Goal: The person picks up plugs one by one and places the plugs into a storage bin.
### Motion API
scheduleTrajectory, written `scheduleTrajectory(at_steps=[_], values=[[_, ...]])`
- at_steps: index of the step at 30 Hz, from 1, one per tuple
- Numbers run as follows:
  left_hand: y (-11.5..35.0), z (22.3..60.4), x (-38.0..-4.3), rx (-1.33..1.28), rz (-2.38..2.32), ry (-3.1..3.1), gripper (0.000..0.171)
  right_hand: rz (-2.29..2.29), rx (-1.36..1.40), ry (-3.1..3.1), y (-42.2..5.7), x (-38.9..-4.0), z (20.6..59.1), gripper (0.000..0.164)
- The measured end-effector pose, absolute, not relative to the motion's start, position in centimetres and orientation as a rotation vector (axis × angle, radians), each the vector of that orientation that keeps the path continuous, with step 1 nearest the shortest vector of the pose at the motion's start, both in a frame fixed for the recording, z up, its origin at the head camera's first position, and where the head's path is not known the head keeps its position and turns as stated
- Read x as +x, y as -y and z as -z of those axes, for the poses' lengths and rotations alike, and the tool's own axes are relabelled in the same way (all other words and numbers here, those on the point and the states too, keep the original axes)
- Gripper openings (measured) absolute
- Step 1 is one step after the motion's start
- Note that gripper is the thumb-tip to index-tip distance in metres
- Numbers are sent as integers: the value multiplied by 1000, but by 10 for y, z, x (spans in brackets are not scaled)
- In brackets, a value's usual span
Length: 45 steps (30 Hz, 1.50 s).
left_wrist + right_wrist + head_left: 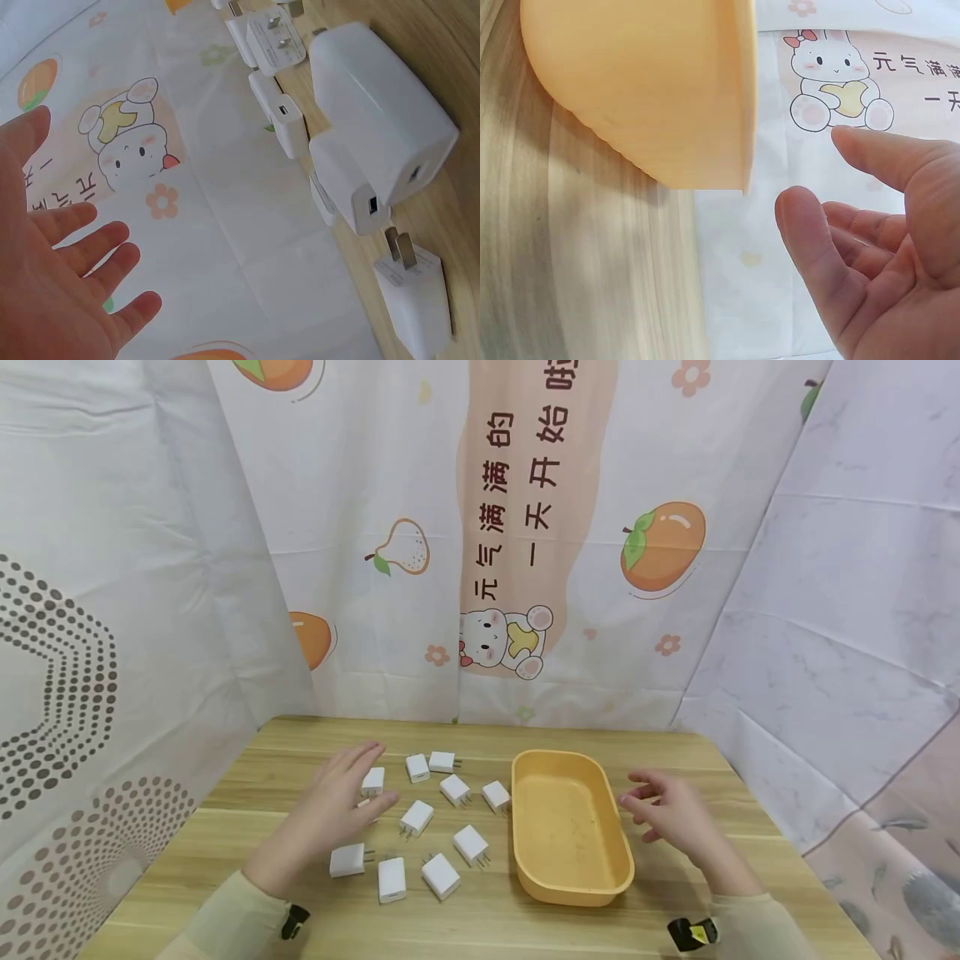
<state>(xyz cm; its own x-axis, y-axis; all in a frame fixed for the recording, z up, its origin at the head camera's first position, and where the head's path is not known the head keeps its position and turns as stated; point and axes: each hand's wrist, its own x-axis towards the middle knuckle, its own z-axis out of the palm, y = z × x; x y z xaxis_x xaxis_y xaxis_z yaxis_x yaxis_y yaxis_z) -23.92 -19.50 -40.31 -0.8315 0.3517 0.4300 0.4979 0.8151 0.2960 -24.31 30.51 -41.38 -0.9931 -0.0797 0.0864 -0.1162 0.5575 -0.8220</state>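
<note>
Your left hand (336, 806), spread, empty, nearer white box-shaped plastic adapters (416, 817), left of yellow oblong plastic tray (568, 818), long axis pointing away from you; your right hand (677, 814), loosely curled, empty, right of tray.

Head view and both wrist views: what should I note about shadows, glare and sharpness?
Head: soft, even light, with diffuse shadows on the wooden tabletop beside the orange tray; no harsh glare. Left wrist: the nearest white adapter shows a soft sheen, its outline slightly soft. Right wrist: shadow beneath the tray, whose curved edge looks faintly stepped, perhaps an image artifact.
</note>
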Motion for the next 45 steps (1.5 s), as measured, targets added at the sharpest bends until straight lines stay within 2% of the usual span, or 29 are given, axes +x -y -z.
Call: scheduleTrajectory(at_steps=[14,33,45], values=[[177,404,-239,-688,605,2619,77,-1479,157,2800,-296,-243,424,59],[160,404,-238,-726,631,2658,76,-1422,123,2836,-290,-244,434,47],[155,405,-235,-779,621,2659,74,-1403,138,2859,-289,-244,433,47]])
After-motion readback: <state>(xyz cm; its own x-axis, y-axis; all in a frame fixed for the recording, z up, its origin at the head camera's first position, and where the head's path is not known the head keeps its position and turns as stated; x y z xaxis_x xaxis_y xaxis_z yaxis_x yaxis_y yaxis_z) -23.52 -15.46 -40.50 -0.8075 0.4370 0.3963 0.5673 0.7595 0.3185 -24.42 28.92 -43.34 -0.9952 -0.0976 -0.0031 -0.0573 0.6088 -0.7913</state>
